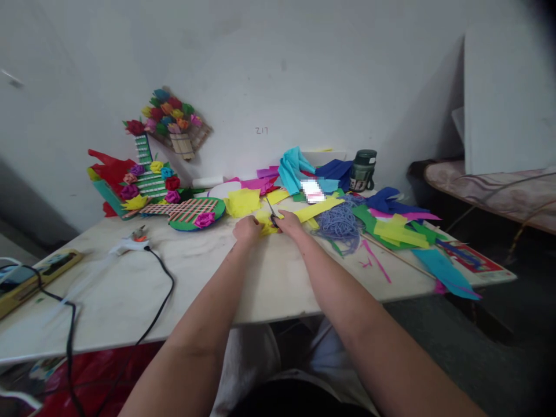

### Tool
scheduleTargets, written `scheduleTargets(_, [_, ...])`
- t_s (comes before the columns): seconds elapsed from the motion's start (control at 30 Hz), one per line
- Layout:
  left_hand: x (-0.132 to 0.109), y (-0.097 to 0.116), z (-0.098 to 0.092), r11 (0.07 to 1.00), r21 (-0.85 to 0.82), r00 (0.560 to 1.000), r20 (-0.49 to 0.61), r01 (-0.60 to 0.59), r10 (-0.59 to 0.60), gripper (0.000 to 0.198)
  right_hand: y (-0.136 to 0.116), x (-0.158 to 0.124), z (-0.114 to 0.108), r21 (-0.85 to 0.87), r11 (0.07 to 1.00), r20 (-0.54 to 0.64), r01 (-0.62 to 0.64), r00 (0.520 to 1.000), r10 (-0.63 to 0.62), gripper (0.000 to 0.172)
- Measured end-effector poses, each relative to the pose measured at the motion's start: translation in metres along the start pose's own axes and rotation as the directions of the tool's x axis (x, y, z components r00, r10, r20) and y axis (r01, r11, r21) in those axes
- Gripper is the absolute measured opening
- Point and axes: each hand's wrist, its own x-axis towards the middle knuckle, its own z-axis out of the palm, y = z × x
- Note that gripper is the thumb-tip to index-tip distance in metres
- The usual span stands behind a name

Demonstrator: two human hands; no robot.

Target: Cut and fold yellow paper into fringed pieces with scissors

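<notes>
My right hand (pixel 289 222) is closed around the dark handles of a pair of scissors (pixel 270 205), whose blades point up and away over the table. Just to the left, my left hand (pixel 247 229) is closed at the edge of a piece of yellow crepe paper (pixel 266 223) and seems to grip it; its fingertips are hidden. The yellow paper lies between both hands, close to the scissors. Behind my left hand rests a larger yellow sheet (pixel 242 202). A long yellow strip (pixel 321 209) stretches off to the right of my right hand.
A paper-flower guitar craft (pixel 197 213) lies left, near a hot glue gun (pixel 130 245) with a black cord and a power strip (pixel 39 281). To the right are tangled purple yarn (pixel 341 223), coloured paper, a thin stick (pixel 397 255) and a dark green bottle (pixel 363 171).
</notes>
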Motion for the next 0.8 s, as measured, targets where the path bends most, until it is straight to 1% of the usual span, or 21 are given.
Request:
scheduleTargets(0.1, [-0.004, 0.002, 0.002, 0.999, 0.032, 0.998, -0.054, 0.036, -0.034, 0.044, -0.001, -0.001, -0.001, 0.004, 1.000, 0.006, -0.003, 1.000, 0.003, 0.057])
scheduleTargets(0.17, [-0.005, 0.003, 0.002, 0.997, 0.052, 0.995, -0.079, 0.061, -0.057, 0.051, -0.001, -0.001, -0.001, 0.006, 1.000, 0.007, -0.005, 1.000, 0.005, 0.057])
scheduleTargets(0.23, [-0.004, 0.004, 0.002, 0.996, 0.041, 0.994, -0.073, 0.080, -0.077, 0.052, -0.001, -0.001, -0.001, 0.012, 1.000, 0.010, -0.007, 1.000, 0.007, 0.057])
scheduleTargets(0.33, [0.000, 0.004, 0.003, 0.995, -0.039, 0.994, -0.060, 0.094, -0.097, 0.049, 0.000, 0.000, 0.000, 0.016, 1.000, 0.014, -0.005, 1.000, 0.005, 0.056])
scheduleTargets(0.43, [0.003, 0.006, 0.003, 0.985, -0.126, 0.993, -0.024, 0.115, -0.119, 0.047, 0.000, 0.000, 0.000, 0.002, 1.000, 0.005, 0.003, 1.000, -0.003, 0.056])
scheduleTargets(0.53, [0.004, 0.009, 0.002, 0.979, -0.165, 0.993, 0.029, 0.121, -0.117, 0.047, 0.001, 0.000, 0.000, -0.027, 1.000, -0.007, 0.001, 1.000, -0.001, 0.057])
scheduleTargets(0.63, [0.004, 0.011, -0.001, 0.988, -0.113, 0.993, 0.062, 0.109, -0.102, 0.047, 0.002, 0.001, 0.000, -0.054, 0.998, -0.028, 0.010, 1.000, -0.011, 0.057])
scheduleTargets(0.73, [0.005, 0.012, -0.004, 0.996, -0.038, 0.988, 0.133, 0.082, -0.076, 0.041, 0.003, 0.003, 0.001, -0.066, 0.998, -0.033, 0.017, 0.999, -0.019, 0.056])
scheduleTargets(0.8, [0.006, 0.012, -0.004, 0.998, -0.014, 0.989, 0.138, 0.059, -0.056, 0.038, 0.003, 0.003, 0.002, -0.065, 0.998, -0.027, 0.011, 1.000, -0.013, 0.056])
